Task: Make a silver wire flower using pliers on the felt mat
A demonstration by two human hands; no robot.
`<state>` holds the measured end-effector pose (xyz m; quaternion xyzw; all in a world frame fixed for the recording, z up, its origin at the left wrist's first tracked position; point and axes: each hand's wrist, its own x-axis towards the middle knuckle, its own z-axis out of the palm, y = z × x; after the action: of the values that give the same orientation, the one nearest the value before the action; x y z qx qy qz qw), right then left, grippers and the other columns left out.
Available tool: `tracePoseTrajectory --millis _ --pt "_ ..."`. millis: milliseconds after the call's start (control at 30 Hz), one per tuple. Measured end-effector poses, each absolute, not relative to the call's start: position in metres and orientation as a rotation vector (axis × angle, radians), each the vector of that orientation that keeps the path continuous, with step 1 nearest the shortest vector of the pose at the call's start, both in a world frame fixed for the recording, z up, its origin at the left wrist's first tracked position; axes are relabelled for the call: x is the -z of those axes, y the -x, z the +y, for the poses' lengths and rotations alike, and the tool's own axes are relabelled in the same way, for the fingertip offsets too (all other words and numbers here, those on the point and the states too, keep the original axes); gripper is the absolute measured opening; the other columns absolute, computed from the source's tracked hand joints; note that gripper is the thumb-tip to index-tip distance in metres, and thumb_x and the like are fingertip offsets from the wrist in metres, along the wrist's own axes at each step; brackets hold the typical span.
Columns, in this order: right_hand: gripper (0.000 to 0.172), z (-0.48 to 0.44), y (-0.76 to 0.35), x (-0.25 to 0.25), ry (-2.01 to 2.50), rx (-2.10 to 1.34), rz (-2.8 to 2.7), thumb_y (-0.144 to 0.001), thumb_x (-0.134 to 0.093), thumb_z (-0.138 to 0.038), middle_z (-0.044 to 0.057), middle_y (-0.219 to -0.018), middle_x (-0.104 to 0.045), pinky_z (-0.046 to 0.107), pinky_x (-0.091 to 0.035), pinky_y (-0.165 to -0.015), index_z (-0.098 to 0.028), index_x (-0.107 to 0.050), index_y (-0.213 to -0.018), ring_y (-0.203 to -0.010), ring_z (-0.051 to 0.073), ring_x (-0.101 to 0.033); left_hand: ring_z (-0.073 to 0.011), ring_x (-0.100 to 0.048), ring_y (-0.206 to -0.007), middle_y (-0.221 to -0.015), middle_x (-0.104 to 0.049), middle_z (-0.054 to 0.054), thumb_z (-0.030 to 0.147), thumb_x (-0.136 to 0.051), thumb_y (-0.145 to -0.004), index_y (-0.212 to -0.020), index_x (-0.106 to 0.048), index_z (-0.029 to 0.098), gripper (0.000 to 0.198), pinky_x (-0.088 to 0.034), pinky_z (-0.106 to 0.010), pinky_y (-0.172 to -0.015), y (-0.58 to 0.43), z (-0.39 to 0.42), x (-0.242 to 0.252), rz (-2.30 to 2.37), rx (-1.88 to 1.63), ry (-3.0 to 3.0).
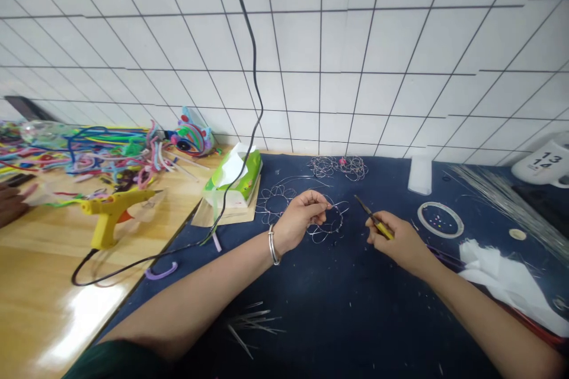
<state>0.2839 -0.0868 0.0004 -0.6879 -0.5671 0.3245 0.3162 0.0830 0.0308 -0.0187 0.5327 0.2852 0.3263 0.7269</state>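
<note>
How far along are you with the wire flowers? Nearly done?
Looks done: one wire flower beside the left hand and a cluster farther back. In hand: the left hand pinches a new flower while the right hand holds pliers. Left: a bundle of straight wires lies unused, so probably more to go.

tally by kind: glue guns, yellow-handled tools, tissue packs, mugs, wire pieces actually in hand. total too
Glue gun: 1
Yellow-handled tool, in right hand: 1
Tissue pack: 1
Mug: 1
Wire piece, in left hand: 1
Total: 5
</note>
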Motion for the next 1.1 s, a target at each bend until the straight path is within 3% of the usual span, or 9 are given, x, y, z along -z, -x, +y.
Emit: tracePoseTrajectory --millis 267,1100 --pt "0.022 -0.095 -0.274 -0.008 1.894 -0.513 -1.498 -0.073 -0.050 -0.027 0.002 -0.087 -0.063 0.027 -0.044 -0.068 -0.022 -0.054 -0.094 -0.074 0.015 -0.060 -0.0060 -0.049 -0.056 -0.065 -0.053 0.001 0.023 -0.060 -0.076 -0.083 -0.055 0.015 0.012 -0.039 -0.018 -0.054 -0.093 0.009 0.022 0.702 -0.685 -1.170" --pt "0.021 -0.096 -0.250 -0.022 1.989 -0.243 -1.792 -0.071 -0.047 -0.015 0.000 -0.079 -0.059 0.024 -0.035 -0.062 -0.021 -0.054 -0.090 -0.070 0.013 -0.054 -0.0071 -0.052 -0.059 -0.068 -0.052 0.002 0.015 -0.057 -0.073 -0.079 -0.050 0.015 0.009 -0.043 -0.021 -0.057 -0.104 -0.014 0.018 0.706 -0.631 -1.300"
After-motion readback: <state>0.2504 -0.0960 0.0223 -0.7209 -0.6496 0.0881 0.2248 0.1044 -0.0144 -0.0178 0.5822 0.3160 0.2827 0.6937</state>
